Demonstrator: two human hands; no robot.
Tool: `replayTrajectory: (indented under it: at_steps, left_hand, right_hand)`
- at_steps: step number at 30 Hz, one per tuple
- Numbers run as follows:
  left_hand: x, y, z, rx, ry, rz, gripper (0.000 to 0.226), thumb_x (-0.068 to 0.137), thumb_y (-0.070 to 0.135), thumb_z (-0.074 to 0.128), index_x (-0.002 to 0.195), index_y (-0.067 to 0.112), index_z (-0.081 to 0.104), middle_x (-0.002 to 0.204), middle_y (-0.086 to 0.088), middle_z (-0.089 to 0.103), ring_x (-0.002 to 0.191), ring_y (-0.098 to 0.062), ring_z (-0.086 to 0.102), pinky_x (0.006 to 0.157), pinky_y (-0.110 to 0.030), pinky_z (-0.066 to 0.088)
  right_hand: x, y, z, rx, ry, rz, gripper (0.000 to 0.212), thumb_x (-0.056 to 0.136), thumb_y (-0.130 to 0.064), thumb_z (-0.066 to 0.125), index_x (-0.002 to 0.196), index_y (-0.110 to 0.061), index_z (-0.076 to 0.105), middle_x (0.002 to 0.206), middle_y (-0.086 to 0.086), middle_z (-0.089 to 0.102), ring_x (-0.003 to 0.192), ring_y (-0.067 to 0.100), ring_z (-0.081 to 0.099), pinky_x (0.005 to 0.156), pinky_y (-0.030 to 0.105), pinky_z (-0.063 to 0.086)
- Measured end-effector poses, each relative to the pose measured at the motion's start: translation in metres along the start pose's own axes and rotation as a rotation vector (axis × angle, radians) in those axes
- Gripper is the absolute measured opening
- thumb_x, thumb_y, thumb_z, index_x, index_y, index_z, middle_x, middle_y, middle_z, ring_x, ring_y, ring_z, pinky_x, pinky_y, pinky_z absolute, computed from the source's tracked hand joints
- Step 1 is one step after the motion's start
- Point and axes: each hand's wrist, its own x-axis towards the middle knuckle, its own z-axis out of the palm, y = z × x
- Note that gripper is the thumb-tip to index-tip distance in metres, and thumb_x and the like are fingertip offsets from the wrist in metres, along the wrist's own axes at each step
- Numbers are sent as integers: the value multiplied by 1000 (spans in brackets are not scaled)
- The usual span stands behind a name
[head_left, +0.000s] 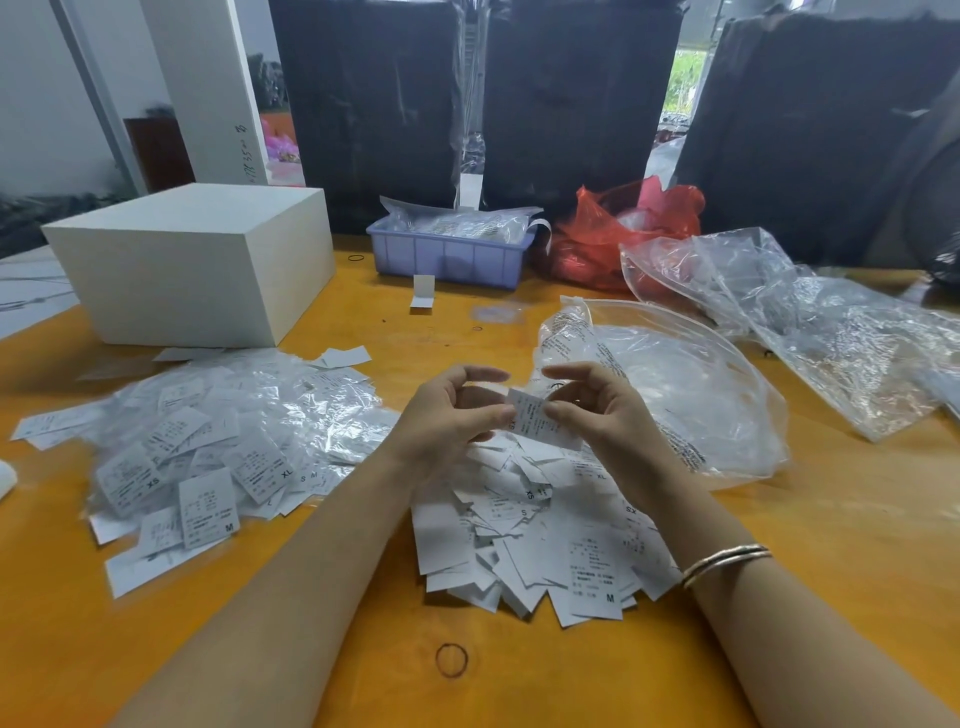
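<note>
A small white printed size label (530, 418) is held above the table between both hands. My left hand (447, 421) pinches its left edge with thumb and fingers curled. My right hand (597, 410) pinches its right edge, a bracelet on that wrist. Below the hands lies a loose heap of white labels (540, 540) marked with sizes such as M, S and XS. A second heap of labels in small clear sleeves (218, 441) spreads to the left on the orange table (467, 691).
A white box (197, 265) stands at the back left. A purple tray (447, 254) with bagged labels, a red plastic bag (613, 228) and crumpled clear bags (779, 322) lie behind and right. A rubber band (451, 660) lies near me. Black-wrapped bundles (374, 104) stand behind.
</note>
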Motion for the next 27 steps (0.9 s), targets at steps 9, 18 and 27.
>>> replayTrajectory:
  at_steps: [9, 18, 27]
  left_hand:
    - [2, 0, -4, 42, 133, 24, 34, 77, 7, 74, 103, 23, 59, 83, 0, 71, 71, -6, 67, 60, -16, 52]
    - [-2, -2, -3, 222, 42, 23, 31, 76, 10, 77, 100, 23, 64, 72, -2, 70, 67, -15, 68, 57, -25, 53]
    - [2, 1, -15, 453, 282, 143, 25, 86, 9, 64, 104, 25, 61, 75, 5, 57, 59, 0, 52, 50, -12, 44]
  right_hand:
    - [1, 2, 6, 144, 191, 69, 9, 89, -5, 59, 96, -10, 63, 79, 4, 64, 60, 9, 57, 60, 20, 51]
    - [-1, 5, 19, -180, 123, -40, 9, 83, -5, 66, 85, -10, 73, 63, -4, 66, 50, 3, 54, 53, 16, 45]
    - [7, 1, -11, -705, 522, -407, 19, 92, -8, 56, 104, -2, 69, 89, 10, 64, 72, 15, 57, 73, 17, 46]
